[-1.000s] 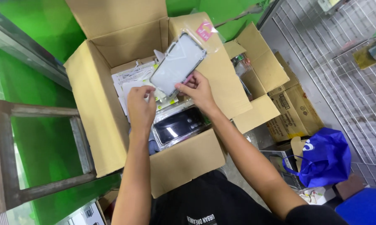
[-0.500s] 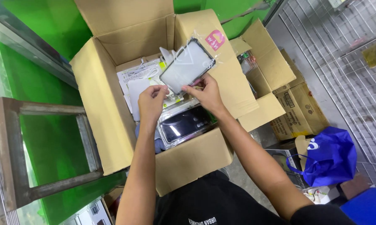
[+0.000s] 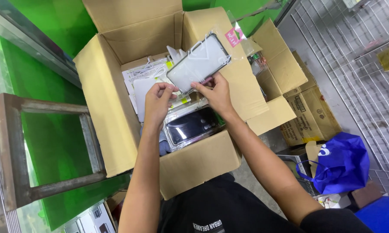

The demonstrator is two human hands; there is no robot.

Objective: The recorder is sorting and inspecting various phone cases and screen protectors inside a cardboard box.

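Observation:
A clear phone case in a transparent plastic sleeve (image 3: 198, 62) with a pink tag is held up over an open cardboard box (image 3: 108, 116). My right hand (image 3: 216, 92) grips the sleeve's lower edge. My left hand (image 3: 157, 101) pinches the same lower corner from the left. Inside the box lie several more packaged phone cases; a dark one (image 3: 192, 127) sits on top near the front, and white ones (image 3: 144, 84) lie further back.
A metal stool frame (image 3: 43, 146) stands left of the box against a green surface. Smaller cardboard boxes (image 3: 308, 114) sit to the right, with a blue bag (image 3: 339, 164) in front of them. A wire grid panel (image 3: 354, 60) fills the right side.
The sleeved case has tilted and shifted slightly in my hands, and the view has drifted a little. Both hands keep their hold.

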